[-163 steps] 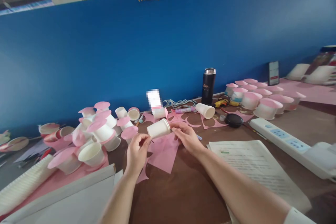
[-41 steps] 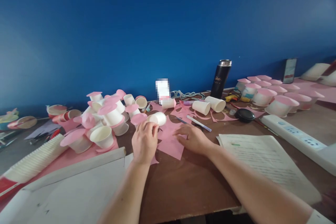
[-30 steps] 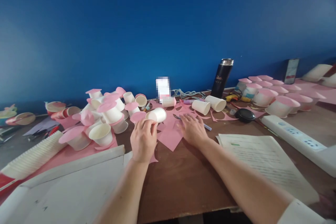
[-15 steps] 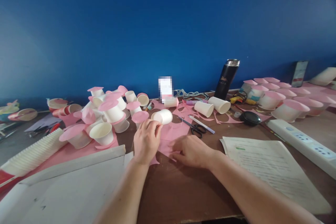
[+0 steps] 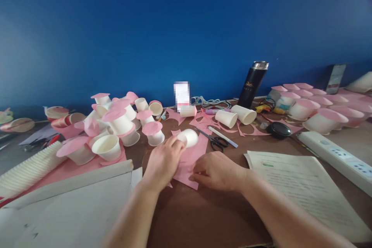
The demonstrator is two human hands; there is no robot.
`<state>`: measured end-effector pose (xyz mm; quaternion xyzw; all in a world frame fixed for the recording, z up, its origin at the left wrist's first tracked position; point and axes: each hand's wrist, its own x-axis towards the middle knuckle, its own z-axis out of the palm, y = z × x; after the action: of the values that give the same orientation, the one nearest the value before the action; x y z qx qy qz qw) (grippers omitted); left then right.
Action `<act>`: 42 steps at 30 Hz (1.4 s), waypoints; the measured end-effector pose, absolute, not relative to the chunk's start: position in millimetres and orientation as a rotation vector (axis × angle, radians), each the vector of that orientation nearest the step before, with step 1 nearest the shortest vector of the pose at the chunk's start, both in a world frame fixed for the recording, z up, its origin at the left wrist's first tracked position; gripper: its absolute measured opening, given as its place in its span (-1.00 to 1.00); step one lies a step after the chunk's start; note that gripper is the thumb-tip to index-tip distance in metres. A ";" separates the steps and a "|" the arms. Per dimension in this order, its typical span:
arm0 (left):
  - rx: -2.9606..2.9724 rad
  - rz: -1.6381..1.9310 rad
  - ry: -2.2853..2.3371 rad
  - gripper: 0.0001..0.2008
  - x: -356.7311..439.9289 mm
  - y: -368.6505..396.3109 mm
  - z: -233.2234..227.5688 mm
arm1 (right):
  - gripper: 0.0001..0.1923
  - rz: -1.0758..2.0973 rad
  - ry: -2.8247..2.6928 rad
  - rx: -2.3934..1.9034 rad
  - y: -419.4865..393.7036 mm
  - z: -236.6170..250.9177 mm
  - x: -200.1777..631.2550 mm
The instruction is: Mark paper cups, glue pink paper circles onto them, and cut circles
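Head view: white cup [image 5: 189,138] in your left hand [image 5: 164,159], frame center.
Your left grip is clamped on the cup; your right hand [image 5: 219,170] touches the pink paper [image 5: 188,164], lower center. Right grip closure cannot be determined.

I'm making out no readable words from here: the black bottle [image 5: 252,87] is showing a gold mark, perhaps lettering; the printed sheets [image 5: 302,193] are carrying a green label [image 5: 267,165] among blurred lines; the far-right phone [image 5: 337,79] is displaying an illegible screen.
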<state>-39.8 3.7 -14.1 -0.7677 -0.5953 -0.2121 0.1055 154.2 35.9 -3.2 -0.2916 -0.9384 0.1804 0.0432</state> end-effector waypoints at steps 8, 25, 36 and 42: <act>-1.878 -0.725 -1.929 -0.87 -54.2 14.7 -24.6 | -0.63 0.579 -2.836 -0.862 36.7 -8.8 152.7; -2.945 -0.717 -1.579 -0.57 -31.3 9.9 -27.7 | -0.76 0.629 -2.817 -0.848 36.3 -9.6 154.1; -2.537 -0.018 -2.094 -0.50 -52.7 7.5 -33.1 | -0.70 0.723 -2.852 -0.819 35.3 -1.1 158.6; -2.060 0.099 -2.397 -0.68 -51.2 -1.7 -10.3 | -0.66 0.606 -2.875 -0.881 37.3 0.4 160.5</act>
<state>-51.2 -1.7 -10.3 -0.6515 -0.7580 0.0312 -0.0102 160.5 37.3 0.4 -0.2870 -0.9366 0.1975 0.0370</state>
